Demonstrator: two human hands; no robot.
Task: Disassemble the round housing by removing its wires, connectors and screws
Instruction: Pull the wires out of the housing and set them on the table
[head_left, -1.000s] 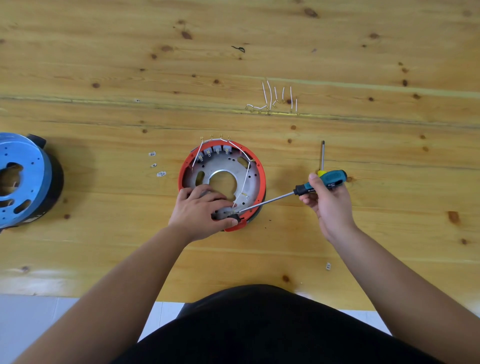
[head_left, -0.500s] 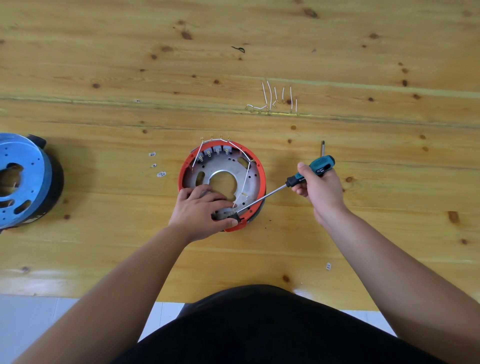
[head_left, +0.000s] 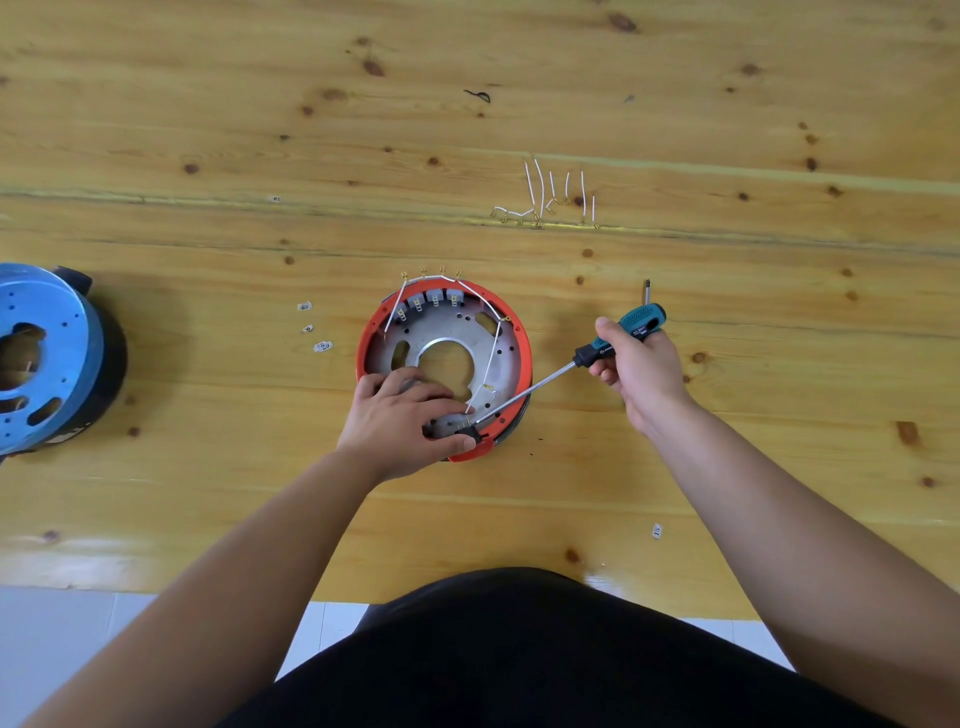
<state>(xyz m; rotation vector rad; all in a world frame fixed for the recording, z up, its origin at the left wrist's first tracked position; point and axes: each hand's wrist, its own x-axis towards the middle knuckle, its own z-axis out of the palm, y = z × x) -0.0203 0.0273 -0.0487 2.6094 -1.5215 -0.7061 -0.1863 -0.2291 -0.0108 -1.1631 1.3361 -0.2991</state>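
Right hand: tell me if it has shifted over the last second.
Yes. The right hand with the screwdriver moved left, toward the round housing, and slightly away from the person, judged against the table knots.
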